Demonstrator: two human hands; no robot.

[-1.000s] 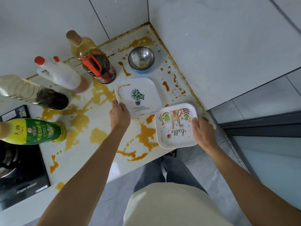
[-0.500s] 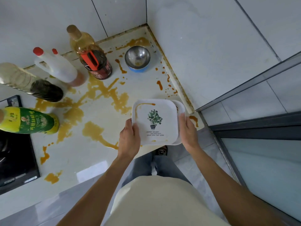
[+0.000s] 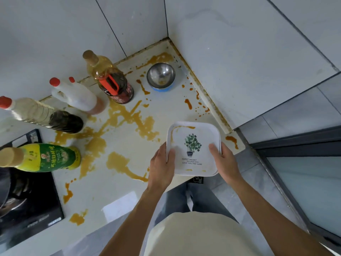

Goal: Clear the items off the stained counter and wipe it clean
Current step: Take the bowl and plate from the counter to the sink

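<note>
Two square white plates are stacked; the top plate (image 3: 193, 139) shows a potted plant print and a brown smear, and only a thin edge of the lower one shows. My left hand (image 3: 162, 169) grips the stack's left edge and my right hand (image 3: 224, 163) grips its right edge, holding it above the counter's front edge. The white counter (image 3: 118, 183) is covered in brown sauce stains (image 3: 118, 163). A steel bowl (image 3: 160, 76) with a blue base sits in the back corner.
Along the back and left stand a brown sauce bottle (image 3: 110, 82), a white jug with red caps (image 3: 75, 97), a dark bottle with a red cap (image 3: 42, 115) and a green-labelled bottle (image 3: 42, 157). A black stove (image 3: 27, 200) lies at the left. Tiled walls close the corner.
The plant plate was slid onto the cartoon-print plate. The stack has since been drawn slightly toward me, with both hands gripping its edges.
</note>
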